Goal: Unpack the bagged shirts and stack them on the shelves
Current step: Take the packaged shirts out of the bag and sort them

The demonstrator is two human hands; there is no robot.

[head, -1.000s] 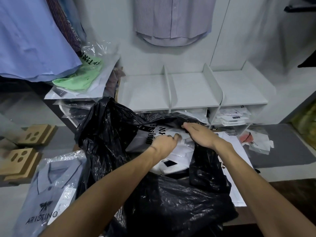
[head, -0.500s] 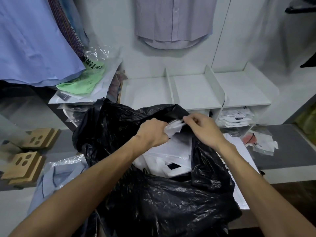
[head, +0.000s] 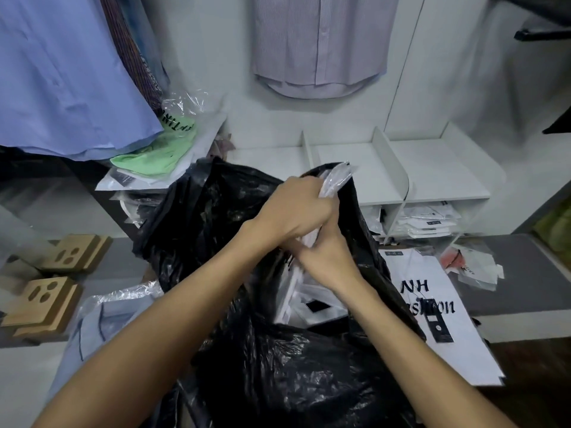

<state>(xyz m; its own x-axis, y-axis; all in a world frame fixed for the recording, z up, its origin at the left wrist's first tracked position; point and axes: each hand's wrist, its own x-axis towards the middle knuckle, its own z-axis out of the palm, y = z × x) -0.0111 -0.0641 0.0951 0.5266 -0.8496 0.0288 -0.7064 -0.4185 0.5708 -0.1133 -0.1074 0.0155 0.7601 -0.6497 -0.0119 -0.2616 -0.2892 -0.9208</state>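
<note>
The white packaged shirt (head: pixel 432 307) lying just right of the black bag (head: pixel 278 366) carries large black lettering: "NH" on top, and beneath it a word partly covered by the bag, ending in "on". The clear wrap on the green shirt (head: pixel 160 149), up and left of the black bag, shows upside-down black capitals, not fully legible.

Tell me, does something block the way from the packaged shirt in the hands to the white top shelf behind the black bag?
Only the black bag's raised far rim. Both hands, left and right, grip the packaged shirt at it; the top shelf beyond looks bare.
</note>
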